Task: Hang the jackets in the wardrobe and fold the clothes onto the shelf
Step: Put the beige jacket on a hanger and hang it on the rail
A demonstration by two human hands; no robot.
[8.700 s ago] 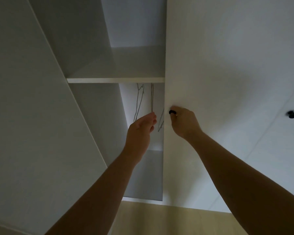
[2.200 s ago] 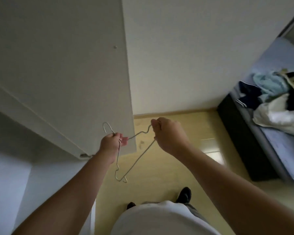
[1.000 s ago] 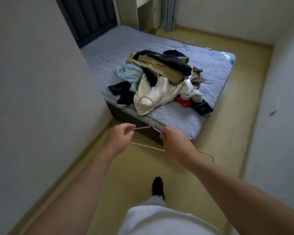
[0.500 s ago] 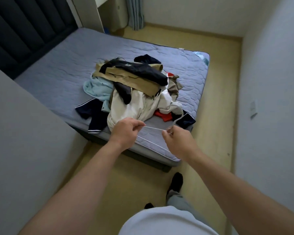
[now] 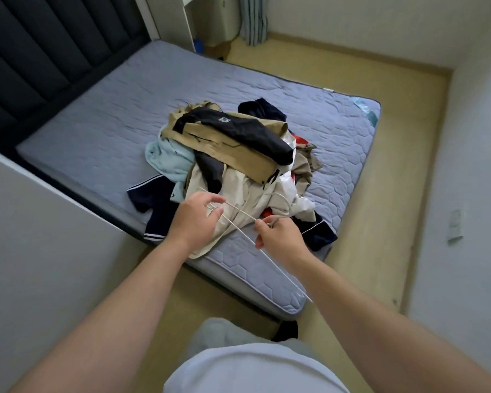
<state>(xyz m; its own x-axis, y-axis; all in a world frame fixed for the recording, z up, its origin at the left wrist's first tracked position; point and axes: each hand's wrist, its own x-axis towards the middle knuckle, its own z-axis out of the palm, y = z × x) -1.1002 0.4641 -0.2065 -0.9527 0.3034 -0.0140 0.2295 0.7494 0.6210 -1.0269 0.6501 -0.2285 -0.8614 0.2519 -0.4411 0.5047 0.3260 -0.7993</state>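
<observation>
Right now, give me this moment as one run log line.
stage: at bed | left hand: touching hanger, fingers loose | right hand: pinching hanger | clothes pile: on bed, untouched

You stood in a small home bedroom: a bed [image 5: 102, 143] with a grey quilted mattress and dark padded headboard [image 5: 34, 52], clothes [image 5: 233, 154] heaped near its foot edge, a curtain [image 5: 253, 18] in the far corner, plain walls.
</observation>
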